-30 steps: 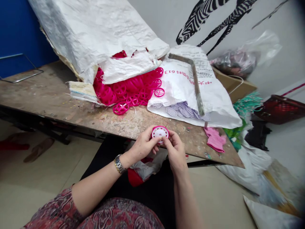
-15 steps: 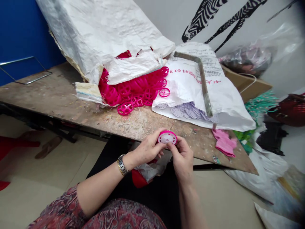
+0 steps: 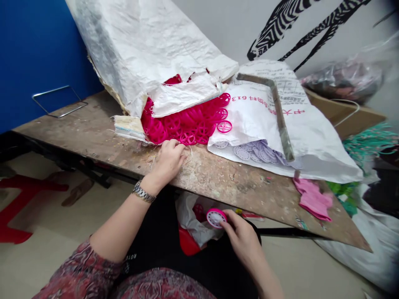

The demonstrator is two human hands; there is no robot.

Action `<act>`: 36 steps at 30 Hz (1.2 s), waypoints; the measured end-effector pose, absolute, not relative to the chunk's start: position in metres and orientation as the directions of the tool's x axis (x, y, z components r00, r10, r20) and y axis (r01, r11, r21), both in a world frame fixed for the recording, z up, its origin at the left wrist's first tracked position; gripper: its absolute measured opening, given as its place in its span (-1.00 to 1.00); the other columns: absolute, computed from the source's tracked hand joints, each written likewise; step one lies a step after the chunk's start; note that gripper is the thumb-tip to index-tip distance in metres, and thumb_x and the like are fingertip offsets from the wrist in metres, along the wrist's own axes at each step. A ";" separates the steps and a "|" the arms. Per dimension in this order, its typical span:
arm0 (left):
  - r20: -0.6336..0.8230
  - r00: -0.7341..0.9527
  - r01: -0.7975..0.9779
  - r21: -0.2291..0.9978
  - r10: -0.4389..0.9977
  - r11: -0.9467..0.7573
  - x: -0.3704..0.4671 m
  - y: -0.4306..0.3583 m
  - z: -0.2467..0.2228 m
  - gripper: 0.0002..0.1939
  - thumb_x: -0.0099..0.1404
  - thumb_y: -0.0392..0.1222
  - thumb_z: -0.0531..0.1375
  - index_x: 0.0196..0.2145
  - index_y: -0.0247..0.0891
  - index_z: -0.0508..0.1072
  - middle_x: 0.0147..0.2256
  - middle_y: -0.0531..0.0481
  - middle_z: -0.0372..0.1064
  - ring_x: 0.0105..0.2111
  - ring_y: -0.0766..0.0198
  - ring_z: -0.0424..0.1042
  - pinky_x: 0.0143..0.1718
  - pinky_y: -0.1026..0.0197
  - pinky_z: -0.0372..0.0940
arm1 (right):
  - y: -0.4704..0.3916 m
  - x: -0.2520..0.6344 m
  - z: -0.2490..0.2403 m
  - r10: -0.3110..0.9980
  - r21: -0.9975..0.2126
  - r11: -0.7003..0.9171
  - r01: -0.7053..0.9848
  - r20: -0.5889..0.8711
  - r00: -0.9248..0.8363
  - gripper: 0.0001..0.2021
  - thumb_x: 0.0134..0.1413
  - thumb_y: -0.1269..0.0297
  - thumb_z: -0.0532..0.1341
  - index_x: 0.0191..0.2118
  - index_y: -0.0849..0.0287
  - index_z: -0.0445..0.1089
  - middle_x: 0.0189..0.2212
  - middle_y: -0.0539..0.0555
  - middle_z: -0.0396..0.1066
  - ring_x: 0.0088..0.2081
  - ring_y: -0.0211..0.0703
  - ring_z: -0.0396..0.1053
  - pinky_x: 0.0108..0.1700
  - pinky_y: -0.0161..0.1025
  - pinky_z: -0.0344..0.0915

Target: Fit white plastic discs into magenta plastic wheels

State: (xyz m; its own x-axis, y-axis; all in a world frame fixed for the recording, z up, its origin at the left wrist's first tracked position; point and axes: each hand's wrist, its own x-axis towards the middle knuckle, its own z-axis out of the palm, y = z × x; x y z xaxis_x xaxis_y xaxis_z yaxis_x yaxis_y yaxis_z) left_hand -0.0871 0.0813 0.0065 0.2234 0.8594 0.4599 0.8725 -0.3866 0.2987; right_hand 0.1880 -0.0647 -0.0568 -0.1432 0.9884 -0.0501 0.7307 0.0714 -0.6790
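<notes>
My left hand [image 3: 171, 160] reaches to the table's front side, at the near edge of a heap of pink plastic spoked wheels [image 3: 187, 138]. Its fingers curl downward and cover whatever lies beneath them. Below the table edge my right hand [image 3: 241, 232] pinches a pink-rimmed wheel with a white disc [image 3: 216, 218] set in it, between thumb and fingers. That wheel is over an open pale plastic bag [image 3: 190, 216] at my lap, in which another pink wheel [image 3: 198, 211] shows. Pale lilac notched discs [image 3: 262, 151] spill from a white sack [image 3: 324, 145] on the right.
A large white woven sack [image 3: 149, 45] leans behind the pink wheels. A flat angled metal bar [image 3: 282, 120] lies across the disc sack. On the worn table [image 3: 218, 178] a pink cloth piece [image 3: 313, 199] lies near the right corner. A red stool [image 3: 18, 207] stands at lower left.
My left hand has let go of the wheel with the disc and moved left and forward to the pink heap. My right hand has lowered that wheel over the bag.
</notes>
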 end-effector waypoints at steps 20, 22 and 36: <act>0.556 0.531 0.626 0.251 0.639 -0.738 -0.067 0.067 -0.010 -0.81 0.40 -0.27 0.07 -0.24 -0.28 0.48 -0.04 -0.17 0.38 -0.01 0.12 0.30 0.06 0.00 0.26 | -0.045 0.161 -0.012 0.993 -0.896 0.103 0.432 0.119 0.010 -0.70 0.18 0.11 0.20 -0.03 0.08 0.48 -0.17 0.14 0.55 -0.17 0.00 0.51 -0.08 -0.07 0.42; 0.543 0.599 0.533 0.278 0.589 -0.799 -0.058 0.055 -0.010 -0.79 0.42 -0.27 0.03 -0.21 -0.25 0.48 -0.01 -0.17 0.38 0.03 0.13 0.30 0.09 -0.03 0.26 | -0.030 0.161 -0.006 0.991 -0.936 0.059 0.346 0.096 0.090 -0.64 0.18 0.03 0.18 0.00 0.11 0.44 -0.18 0.15 0.54 -0.28 -0.07 0.50 -0.20 -0.12 0.43; 0.516 0.358 0.287 0.732 0.778 -0.617 -0.030 0.038 -0.014 -0.56 0.34 -0.17 0.16 0.15 -0.22 0.27 0.18 -0.27 0.20 0.16 0.02 0.27 0.11 -0.06 0.31 | 0.025 0.149 0.004 0.990 -0.997 0.028 0.068 0.037 0.133 -0.65 -0.12 0.05 0.37 -0.25 0.16 0.41 -0.51 -0.05 0.44 -0.52 -0.26 0.36 -0.47 -0.32 0.30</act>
